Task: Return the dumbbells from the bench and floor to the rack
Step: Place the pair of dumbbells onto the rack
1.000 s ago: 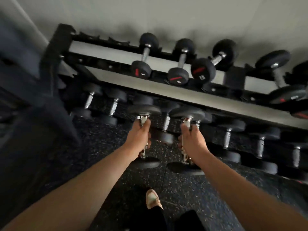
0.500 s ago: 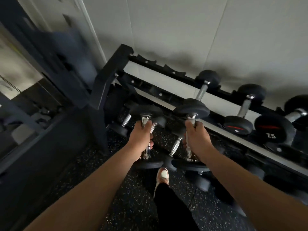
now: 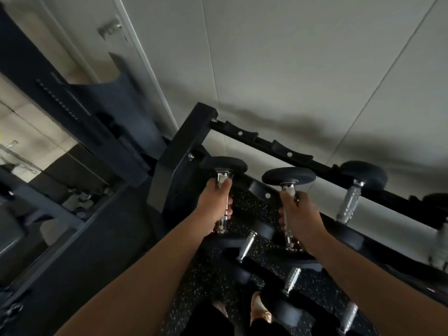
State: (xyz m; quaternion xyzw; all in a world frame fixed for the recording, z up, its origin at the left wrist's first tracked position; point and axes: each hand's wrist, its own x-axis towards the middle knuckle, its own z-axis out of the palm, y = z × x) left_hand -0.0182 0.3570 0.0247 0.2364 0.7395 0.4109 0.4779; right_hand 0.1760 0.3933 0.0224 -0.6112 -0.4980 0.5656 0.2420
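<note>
Two dumbbells carried, not yet racked. Left hand wrapped tight around the chrome handle of the left dumbbell at the centre of the frame, its upper head just in front of the rack end post. Right hand clenched the same way around the handle of the right dumbbell, slightly right of centre, both weights held upright and near the top tier. Two empty cradles visible on the top rail, upper centre, probably the places meant for this pair. Further right on that tier, one racked dumbbell already in place; more racked on the lower tier at lower centre. So, judged from this: the carrying part nearly finished, setting down still to do.

Hard to make out: no bench and little open floor in view, therefore impossible to say whether more dumbbells wait there. Right part of the rack cut off and blurred at the frame edge. Weight markings not readable. Lower heads of the held pair partly hidden behind the hands and wrists
</note>
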